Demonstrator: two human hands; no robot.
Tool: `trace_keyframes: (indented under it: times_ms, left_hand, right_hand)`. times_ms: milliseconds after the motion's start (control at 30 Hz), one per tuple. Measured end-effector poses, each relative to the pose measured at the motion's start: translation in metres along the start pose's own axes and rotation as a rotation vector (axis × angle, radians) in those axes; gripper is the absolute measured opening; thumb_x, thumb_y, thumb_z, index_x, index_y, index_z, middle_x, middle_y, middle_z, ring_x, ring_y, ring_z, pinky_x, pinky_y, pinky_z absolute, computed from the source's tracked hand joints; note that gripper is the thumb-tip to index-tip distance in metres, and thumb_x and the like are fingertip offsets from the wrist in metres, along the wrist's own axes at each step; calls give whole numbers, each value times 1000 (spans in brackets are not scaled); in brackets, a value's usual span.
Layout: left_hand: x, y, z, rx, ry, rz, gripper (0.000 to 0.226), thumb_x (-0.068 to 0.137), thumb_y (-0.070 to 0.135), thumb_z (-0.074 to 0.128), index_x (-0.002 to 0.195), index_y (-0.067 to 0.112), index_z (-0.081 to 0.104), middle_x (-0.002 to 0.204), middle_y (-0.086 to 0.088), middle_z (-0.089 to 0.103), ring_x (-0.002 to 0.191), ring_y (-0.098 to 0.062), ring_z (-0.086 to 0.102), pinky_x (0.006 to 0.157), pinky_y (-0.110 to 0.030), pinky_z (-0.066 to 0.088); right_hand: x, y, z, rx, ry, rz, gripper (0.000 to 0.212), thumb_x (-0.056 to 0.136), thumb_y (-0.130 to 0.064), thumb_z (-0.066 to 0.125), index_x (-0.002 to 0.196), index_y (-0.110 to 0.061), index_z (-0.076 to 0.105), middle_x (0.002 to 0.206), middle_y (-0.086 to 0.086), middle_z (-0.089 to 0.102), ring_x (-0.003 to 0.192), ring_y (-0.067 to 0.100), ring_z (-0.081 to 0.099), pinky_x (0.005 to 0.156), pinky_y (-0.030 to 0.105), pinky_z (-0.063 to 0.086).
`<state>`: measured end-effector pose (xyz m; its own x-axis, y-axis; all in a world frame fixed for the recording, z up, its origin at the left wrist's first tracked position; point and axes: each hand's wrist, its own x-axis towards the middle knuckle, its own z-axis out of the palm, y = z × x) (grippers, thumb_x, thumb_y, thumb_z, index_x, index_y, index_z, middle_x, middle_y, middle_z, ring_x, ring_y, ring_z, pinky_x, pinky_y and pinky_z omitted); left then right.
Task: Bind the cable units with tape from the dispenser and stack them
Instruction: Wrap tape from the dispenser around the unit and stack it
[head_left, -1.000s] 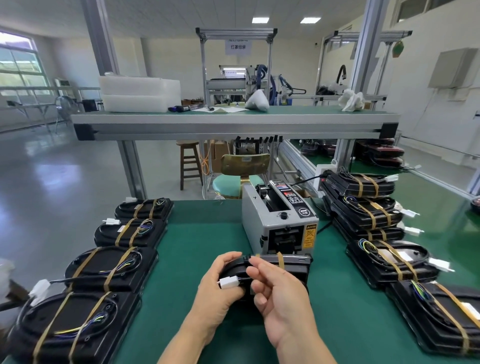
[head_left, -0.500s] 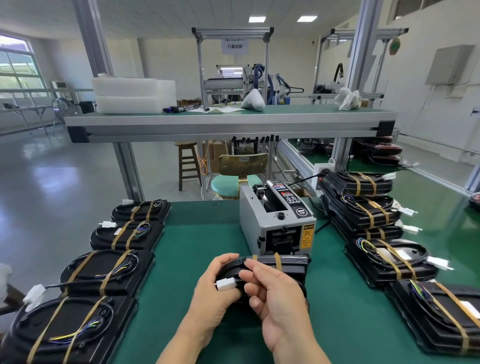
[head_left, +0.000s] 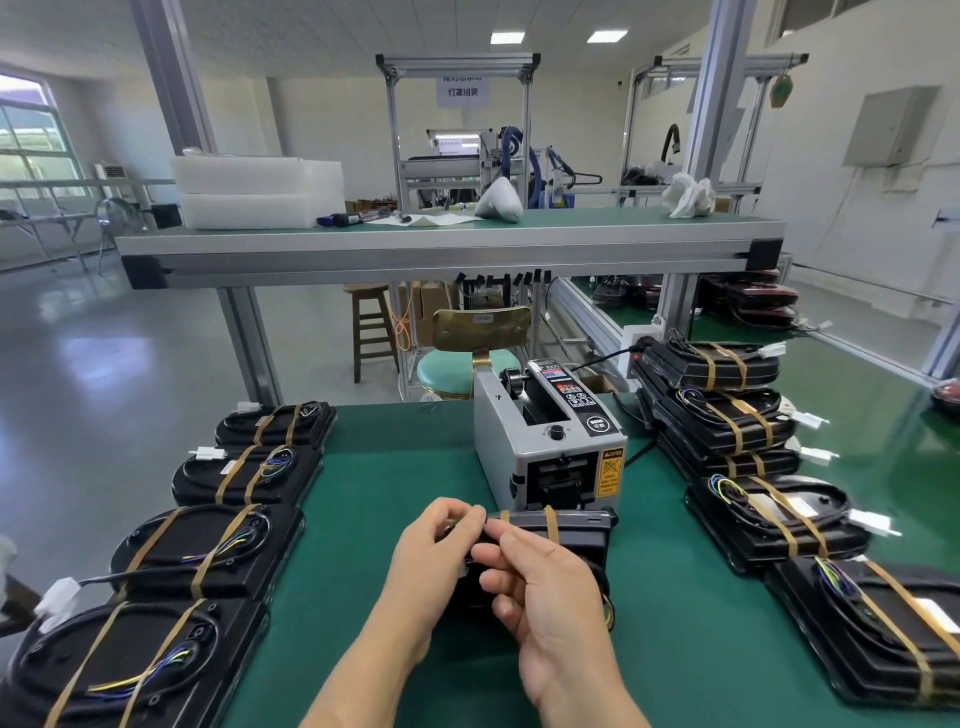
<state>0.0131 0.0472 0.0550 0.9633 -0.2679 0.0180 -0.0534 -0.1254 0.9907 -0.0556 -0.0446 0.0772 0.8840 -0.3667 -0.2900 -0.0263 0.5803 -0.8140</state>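
Head view: cable unit (head_left: 566, 538) lies just in front of dispenser (head_left: 550, 447), two tape bands (head_left: 550, 522) on it; left hand (head_left: 431, 566) grips its end, right hand (head_left: 550, 597) pinches there too. Judged best: press tape ends flat, unit steadied
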Motion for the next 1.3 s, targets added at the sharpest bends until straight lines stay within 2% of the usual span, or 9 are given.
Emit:
trace_keyframes:
  times_ms: [167,267,433,533,733,933,1067,1200,1300]
  left_hand:
    - [3,-1,-2,-35,-25,-27,17,93,29,62,79,21,66,80,1,68,78,-15,59,77,-36,49]
    - [5,-3,-6,-74,-17,-58,15,91,29,65,79,19,67,81,1,69,79,-14,60,77,-32,46]
    - [8,-5,-8,-78,-25,-103,13,85,32,71,79,20,69,83,4,71,81,-10,63,79,-29,44]
    - [9,-4,-2,-33,13,-99,18,85,34,71,79,17,67,79,6,71,79,-10,61,75,-27,43]
    - [6,-6,4,95,80,-35,40,75,53,73,78,14,64,63,16,59,57,3,49,64,-25,41]
    - [4,-8,5,226,84,-4,34,78,60,68,86,27,64,89,12,69,92,-8,62,78,-27,45]
    - [0,-3,9,440,63,97,29,90,57,52,118,49,53,103,17,61,101,-3,55,83,-27,40]
    - [-4,7,16,688,72,387,33,101,40,41,133,44,48,99,19,54,99,-6,51,91,-31,41]
    - [-6,14,24,810,-56,535,44,96,52,43,139,45,40,118,20,53,109,-6,49,95,-29,38]
  right_hand:
    - [-1,-2,-1,-107,1,-57,26,96,2,50,93,-7,74,69,10,73,43,8,55,36,17,31]
    - [7,-11,-10,-265,60,-217,24,96,-1,51,96,-14,71,70,7,74,41,10,54,36,16,34]
    - [44,-57,-47,-431,369,-501,22,87,-4,62,81,-23,72,72,-1,72,62,13,64,62,29,49]
    - [71,-72,-62,-454,406,-377,10,85,-8,68,82,-18,72,79,-2,69,77,17,59,74,31,47]
    - [101,-61,-58,-464,296,-117,7,85,-3,67,80,-5,70,71,7,65,58,12,51,54,22,42]
    - [110,-64,-58,-478,284,-46,17,84,-3,70,68,-5,67,56,4,64,44,8,51,41,18,37]
    - [111,-62,-55,-452,305,-50,21,79,0,75,62,-3,63,51,6,63,49,16,55,54,24,47]
    - [112,-60,-51,-464,347,-51,23,75,-2,75,56,-4,63,48,6,63,57,23,60,68,37,55]
    - [111,-60,-48,-488,370,-51,24,73,-2,74,52,-5,62,48,6,64,60,24,62,75,43,58]
